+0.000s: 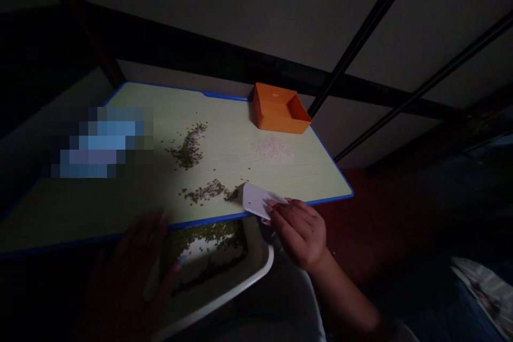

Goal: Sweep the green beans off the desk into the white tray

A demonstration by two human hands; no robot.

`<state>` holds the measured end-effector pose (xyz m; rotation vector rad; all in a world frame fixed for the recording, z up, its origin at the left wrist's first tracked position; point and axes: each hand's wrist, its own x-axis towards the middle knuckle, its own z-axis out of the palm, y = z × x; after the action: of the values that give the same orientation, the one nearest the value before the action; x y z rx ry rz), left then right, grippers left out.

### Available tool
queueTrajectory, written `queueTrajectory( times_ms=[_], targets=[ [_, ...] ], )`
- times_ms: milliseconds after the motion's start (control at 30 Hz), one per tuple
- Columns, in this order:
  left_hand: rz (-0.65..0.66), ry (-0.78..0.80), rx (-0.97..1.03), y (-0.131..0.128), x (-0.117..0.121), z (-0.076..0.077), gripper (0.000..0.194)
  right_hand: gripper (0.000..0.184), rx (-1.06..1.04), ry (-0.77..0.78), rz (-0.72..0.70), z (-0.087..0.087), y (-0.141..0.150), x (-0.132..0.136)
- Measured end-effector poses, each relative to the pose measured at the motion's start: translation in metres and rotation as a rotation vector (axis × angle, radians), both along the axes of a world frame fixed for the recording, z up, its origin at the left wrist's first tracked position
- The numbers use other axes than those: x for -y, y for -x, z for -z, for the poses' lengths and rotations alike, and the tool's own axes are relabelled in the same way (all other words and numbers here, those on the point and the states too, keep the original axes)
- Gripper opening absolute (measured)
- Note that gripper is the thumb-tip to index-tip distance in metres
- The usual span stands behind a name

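My right hand (298, 230) is closed on a white plastic scraper (256, 199), whose edge rests on the pale green table (120, 197) beside a small heap of green beans (206, 191). My left hand (132, 267), in deep shadow, grips the rim of a white tray (240, 278) held just under the table's front edge. The tray holds many green beans (200, 238). A second patch of green beans (188, 147) lies farther back. A pile of white rice (272, 149) sits near the orange box (280, 109).
The orange box stands open at the table's far edge. The table has a blue rim (332, 168). Dark metal bars (360, 37) cross the wall behind. A blurred patch covers the table's left part. The floor at right is dark.
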<state>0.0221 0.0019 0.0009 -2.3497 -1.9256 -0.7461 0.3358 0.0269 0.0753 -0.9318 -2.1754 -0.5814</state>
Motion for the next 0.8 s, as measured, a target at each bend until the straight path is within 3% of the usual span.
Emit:
queueTrajectory(
  times_ms=[500,800],
  targets=[
    [0.003,-0.001,-0.012,0.006,-0.002,0.008,0.072,0.013,-0.029,-0.087,0.095,0.008,-0.020,-0.046],
    [-0.002,-0.026,-0.010,0.004,-0.002,0.006,0.071,0.021,-0.081,0.028,-0.089,0.008,-0.014,-0.051]
  ],
)
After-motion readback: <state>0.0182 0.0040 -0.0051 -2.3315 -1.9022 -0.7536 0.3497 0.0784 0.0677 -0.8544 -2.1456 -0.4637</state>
